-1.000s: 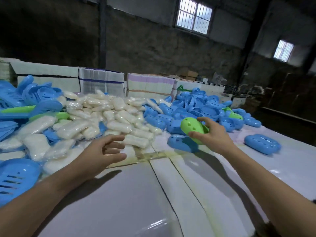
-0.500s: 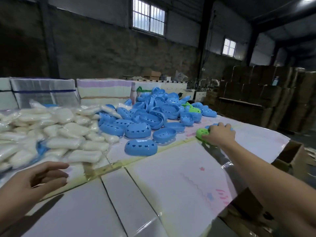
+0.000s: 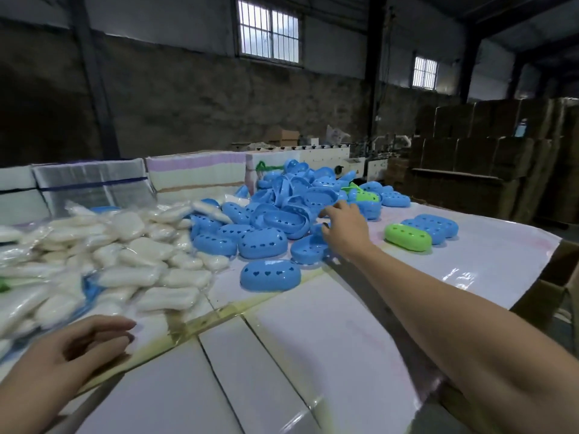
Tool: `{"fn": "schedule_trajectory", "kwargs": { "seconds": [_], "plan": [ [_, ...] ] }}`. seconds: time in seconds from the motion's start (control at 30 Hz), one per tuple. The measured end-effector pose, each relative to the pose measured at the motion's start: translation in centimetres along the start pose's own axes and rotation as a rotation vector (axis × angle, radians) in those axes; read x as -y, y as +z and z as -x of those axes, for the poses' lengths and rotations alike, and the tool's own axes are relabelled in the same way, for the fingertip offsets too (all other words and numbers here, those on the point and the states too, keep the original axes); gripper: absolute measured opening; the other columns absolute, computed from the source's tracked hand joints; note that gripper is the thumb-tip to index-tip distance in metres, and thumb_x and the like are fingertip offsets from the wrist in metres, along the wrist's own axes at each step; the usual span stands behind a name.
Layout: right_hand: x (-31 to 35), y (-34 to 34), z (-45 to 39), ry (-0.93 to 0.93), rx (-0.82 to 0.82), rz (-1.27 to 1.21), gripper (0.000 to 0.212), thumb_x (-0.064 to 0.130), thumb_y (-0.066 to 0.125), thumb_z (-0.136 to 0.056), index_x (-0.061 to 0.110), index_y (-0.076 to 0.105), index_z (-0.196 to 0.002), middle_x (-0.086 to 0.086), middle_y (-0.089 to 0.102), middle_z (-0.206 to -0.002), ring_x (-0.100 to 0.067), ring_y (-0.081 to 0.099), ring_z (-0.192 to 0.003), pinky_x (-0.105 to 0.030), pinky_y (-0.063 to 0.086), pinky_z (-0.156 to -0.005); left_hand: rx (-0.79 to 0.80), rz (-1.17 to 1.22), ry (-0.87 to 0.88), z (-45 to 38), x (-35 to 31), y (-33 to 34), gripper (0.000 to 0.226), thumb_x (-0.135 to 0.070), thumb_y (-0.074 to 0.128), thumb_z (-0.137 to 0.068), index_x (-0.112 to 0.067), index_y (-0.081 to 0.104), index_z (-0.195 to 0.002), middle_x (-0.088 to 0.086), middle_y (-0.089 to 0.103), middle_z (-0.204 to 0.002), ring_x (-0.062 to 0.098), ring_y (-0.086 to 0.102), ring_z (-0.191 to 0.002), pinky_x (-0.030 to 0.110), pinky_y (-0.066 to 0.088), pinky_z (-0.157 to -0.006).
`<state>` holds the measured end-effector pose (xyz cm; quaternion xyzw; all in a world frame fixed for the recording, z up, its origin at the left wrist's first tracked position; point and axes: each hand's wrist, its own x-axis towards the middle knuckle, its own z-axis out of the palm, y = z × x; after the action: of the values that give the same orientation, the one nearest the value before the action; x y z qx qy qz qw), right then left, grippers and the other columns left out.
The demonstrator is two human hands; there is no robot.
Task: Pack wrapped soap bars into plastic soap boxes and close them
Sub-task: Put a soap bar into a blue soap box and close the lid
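A closed green soap box lies on the white table at the right, beside closed blue boxes. My right hand hovers with spread, relaxed fingers over the heap of blue box halves, just above an open blue half, and holds nothing. A closed blue box lies in front of the heap. Wrapped white soap bars are piled at the left. My left hand floats low at the near left with loosely curled fingers, empty, close to the nearest bars.
The glossy white table top spreads in front of me, its right edge at an open cardboard carton. White bundled stacks stand behind the soaps. Cardboard cartons are stacked at the far right.
My right hand let go of the green box at the right and swung left to the blue heap. My left hand stayed near the soap pile. The view shifted.
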<state>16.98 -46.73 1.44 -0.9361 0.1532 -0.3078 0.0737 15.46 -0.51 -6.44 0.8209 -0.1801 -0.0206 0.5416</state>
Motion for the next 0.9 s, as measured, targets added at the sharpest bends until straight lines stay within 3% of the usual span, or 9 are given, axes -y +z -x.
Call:
{"fn": "schedule_trajectory", "kwargs": {
  "seconds": [0.1,0.2,0.33,0.43,0.6,0.7,0.73,0.8,0.9],
  "plan": [
    [7.8,-0.3,0.5,-0.072,0.042,-0.31,0.029,0.019,0.053,-0.094,0.022,0.065,-0.12,-0.006,0.059,-0.116,-0.026,0.056,-0.104,-0.04,0.05,-0.084,-0.105,0.037,0.029,1.0,-2.3,0.9,0.022,-0.011,0.072,-0.088,-0.027,0.078,-0.103,0.002,0.079,-0.098,0.02,0.075,-0.094,0.035,0.061,-0.083],
    [16.6,-0.5,2.4,-0.179,0.17,-0.592,0.025,0.018,0.057,-0.09,0.024,0.07,-0.11,0.003,0.064,-0.094,-0.018,0.058,-0.082,-0.028,0.044,-0.063,-0.121,0.093,0.028,2.0,-3.7,1.6,0.03,0.008,0.067,-0.087,-0.019,0.08,-0.086,0.005,0.078,-0.086,0.012,0.074,-0.077,0.019,0.059,-0.071],
    [25.2,0.6,7.2,-0.189,0.221,-0.953,0.02,0.014,0.061,-0.084,0.026,0.072,-0.095,0.012,0.06,-0.074,-0.012,0.057,-0.075,-0.028,0.045,-0.071,-0.165,0.082,0.063,2.4,-5.0,2.1,0.027,0.016,0.059,-0.088,-0.005,0.075,-0.087,0.006,0.075,-0.077,0.004,0.066,-0.067,0.008,0.049,-0.061],
    [26.6,1.8,10.5,-0.345,0.138,-0.919,0.025,0.011,0.058,-0.083,0.025,0.072,-0.098,0.009,0.064,-0.085,-0.014,0.058,-0.084,-0.032,0.047,-0.08,-0.193,0.046,0.078,2.5,-5.4,1.9,0.031,0.018,0.053,-0.088,-0.005,0.074,-0.089,0.009,0.077,-0.085,0.009,0.068,-0.075,0.014,0.052,-0.07],
    [26.6,2.6,11.6,-0.537,0.387,-0.828,0.03,0.011,0.06,-0.082,0.025,0.071,-0.107,0.005,0.064,-0.091,-0.012,0.058,-0.084,-0.03,0.048,-0.083,-0.242,-0.053,0.098,2.6,-5.9,0.9,0.043,0.015,0.051,-0.084,-0.019,0.073,-0.071,-0.007,0.071,-0.066,0.006,0.068,-0.067,0.019,0.052,-0.07],
    [26.8,3.1,11.8,-0.566,0.405,-0.782,0.027,0.016,0.063,-0.084,0.028,0.07,-0.107,0.004,0.063,-0.093,-0.012,0.058,-0.087,-0.029,0.047,-0.083,-0.406,-0.245,0.138,2.6,-6.3,-1.1,0.043,0.002,0.055,-0.083,-0.035,0.071,-0.067,-0.014,0.071,-0.071,-0.001,0.064,-0.071,0.011,0.047,-0.068],
    [26.9,3.1,11.8,-0.564,0.411,-0.786,0.028,0.015,0.063,-0.084,0.029,0.07,-0.107,0.005,0.063,-0.093,-0.013,0.058,-0.087,-0.03,0.048,-0.085,-0.502,-0.332,0.153,2.5,-6.4,-2.1,0.038,-0.003,0.057,-0.083,-0.037,0.07,-0.069,-0.015,0.071,-0.075,-0.001,0.063,-0.077,0.009,0.044,-0.069],
    [27.0,3.1,12.0,-0.575,0.421,-0.769,0.028,0.014,0.063,-0.083,0.028,0.071,-0.107,0.005,0.063,-0.094,-0.014,0.057,-0.088,-0.03,0.047,-0.087,-0.663,-0.477,0.164,2.5,-6.4,-3.9,0.027,-0.009,0.059,-0.085,-0.035,0.069,-0.084,-0.016,0.066,-0.085,0.006,0.059,-0.089,0.022,0.046,-0.077],
    [27.0,3.2,12.4,-0.621,0.436,-0.723,0.028,0.016,0.063,-0.084,0.029,0.07,-0.108,0.006,0.063,-0.097,-0.012,0.055,-0.091,-0.029,0.045,-0.087,-0.724,-0.624,0.107,2.5,-6.0,-5.4,0.023,-0.017,0.06,-0.088,-0.03,0.066,-0.106,-0.012,0.057,-0.098,0.017,0.05,-0.107,0.034,0.041,-0.083]
  ]
}}
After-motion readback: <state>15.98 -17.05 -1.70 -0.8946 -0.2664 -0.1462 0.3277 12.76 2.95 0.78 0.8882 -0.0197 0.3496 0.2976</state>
